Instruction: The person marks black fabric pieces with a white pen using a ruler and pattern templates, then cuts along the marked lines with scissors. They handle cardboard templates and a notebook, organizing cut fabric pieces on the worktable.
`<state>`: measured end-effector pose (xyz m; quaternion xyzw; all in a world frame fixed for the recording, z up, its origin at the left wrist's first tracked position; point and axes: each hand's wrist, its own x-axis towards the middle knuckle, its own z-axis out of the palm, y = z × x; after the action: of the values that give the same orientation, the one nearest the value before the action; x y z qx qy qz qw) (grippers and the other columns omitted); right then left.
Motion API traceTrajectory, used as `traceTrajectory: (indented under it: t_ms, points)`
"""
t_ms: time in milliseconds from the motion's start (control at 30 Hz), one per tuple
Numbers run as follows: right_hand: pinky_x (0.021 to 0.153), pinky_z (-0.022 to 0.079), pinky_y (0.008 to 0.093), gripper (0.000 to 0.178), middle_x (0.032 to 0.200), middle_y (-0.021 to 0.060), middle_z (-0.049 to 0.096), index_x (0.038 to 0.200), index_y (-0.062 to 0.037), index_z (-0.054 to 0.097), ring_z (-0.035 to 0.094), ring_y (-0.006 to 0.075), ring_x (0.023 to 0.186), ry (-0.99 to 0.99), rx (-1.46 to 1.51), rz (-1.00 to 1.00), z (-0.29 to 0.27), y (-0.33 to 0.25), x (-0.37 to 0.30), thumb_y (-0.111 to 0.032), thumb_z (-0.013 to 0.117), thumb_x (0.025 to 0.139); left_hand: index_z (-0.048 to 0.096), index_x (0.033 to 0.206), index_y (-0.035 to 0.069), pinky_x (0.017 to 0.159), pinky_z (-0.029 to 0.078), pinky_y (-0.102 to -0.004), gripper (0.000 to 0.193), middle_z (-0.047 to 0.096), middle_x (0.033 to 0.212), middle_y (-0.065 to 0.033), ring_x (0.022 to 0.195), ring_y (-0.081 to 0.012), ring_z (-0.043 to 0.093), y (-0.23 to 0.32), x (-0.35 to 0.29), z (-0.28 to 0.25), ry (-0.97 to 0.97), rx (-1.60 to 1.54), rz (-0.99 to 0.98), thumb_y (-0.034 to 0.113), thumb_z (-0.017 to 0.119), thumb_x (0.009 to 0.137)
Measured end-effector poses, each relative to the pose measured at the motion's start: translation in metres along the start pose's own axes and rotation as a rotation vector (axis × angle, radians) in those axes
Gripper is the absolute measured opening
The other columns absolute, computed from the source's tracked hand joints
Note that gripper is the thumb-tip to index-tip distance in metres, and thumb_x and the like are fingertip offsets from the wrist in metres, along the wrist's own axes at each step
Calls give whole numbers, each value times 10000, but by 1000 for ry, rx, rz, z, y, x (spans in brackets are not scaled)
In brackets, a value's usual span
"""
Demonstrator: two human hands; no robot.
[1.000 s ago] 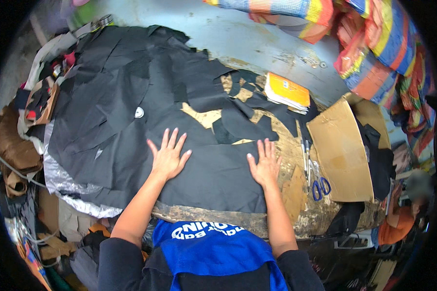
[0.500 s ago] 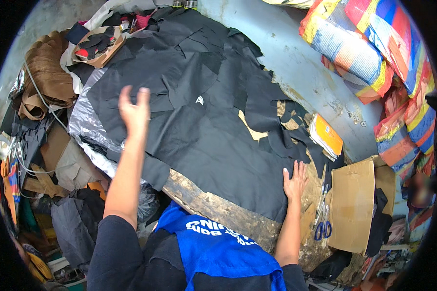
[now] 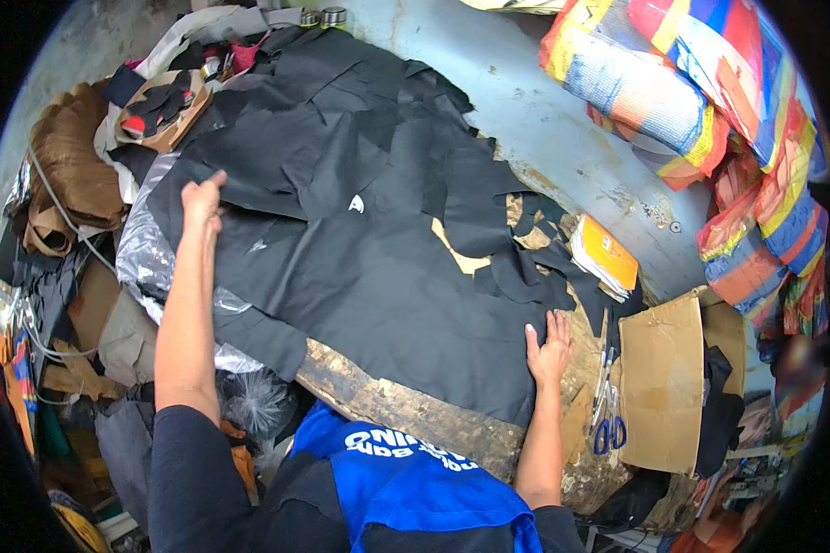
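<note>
A large smooth black sheet, like leather or synthetic leather (image 3: 387,286), lies over a worn wooden work surface (image 3: 415,405), with more black pieces heaped on its far side. At its left part, my left hand (image 3: 203,201) is closed on an edge of the sheet, which stands up in a fold beside the fingers. My right hand (image 3: 551,348) rests flat at the sheet's right edge, fingers stretched out. Close to the right hand lie scissors with blue handles (image 3: 609,433), partly over other metal tools.
Right of the scissors stands an open cardboard box (image 3: 659,387). An orange-covered notebook (image 3: 607,253) lies beyond my right hand. Striped woven sacks (image 3: 646,92) fill the far right. On the left are a brown rolled stack (image 3: 72,157), clear plastic (image 3: 148,244) and a tray of scraps (image 3: 166,111).
My left hand has gone from open above the sheet to closed on its edge, moving left and lifting a fold. The right hand stays flat in place. The whole view has shifted slightly.
</note>
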<state>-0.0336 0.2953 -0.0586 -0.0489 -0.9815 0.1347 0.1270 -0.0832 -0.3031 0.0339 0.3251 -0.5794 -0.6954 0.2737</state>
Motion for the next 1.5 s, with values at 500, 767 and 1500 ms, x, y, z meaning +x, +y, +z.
traceTrajectory:
  t_ms: [500, 767, 1500]
  points:
    - [1037, 219, 574, 570, 1347, 145, 450, 1218, -42, 546, 346, 319, 1297, 54, 47, -7, 3, 2, -2, -433, 596, 806, 503, 1190, 0, 779, 523, -376, 378, 632, 1033, -120, 871, -245, 630, 207, 22, 62, -418, -421, 341, 264, 532, 922]
    - [1044, 218, 559, 563, 1341, 158, 454, 1213, -38, 548, 353, 322, 1291, 61, 64, -5, 1, 1, -3, -422, 600, 805, 585, 1110, 3, 798, 520, -369, 393, 653, 1024, -104, 878, -235, 637, 223, 29, 64, -1045, -494, 224, 338, 542, 910]
    - [819, 489, 350, 330, 956, 171, 653, 974, 6, 659, 630, 262, 881, -14, 746, -137, -4, -91, -29, -240, 710, 760, 570, 886, 15, 823, 477, -376, 190, 631, 866, -107, 807, -261, 605, 115, -56, 107, -667, -474, -176, 61, 630, 712]
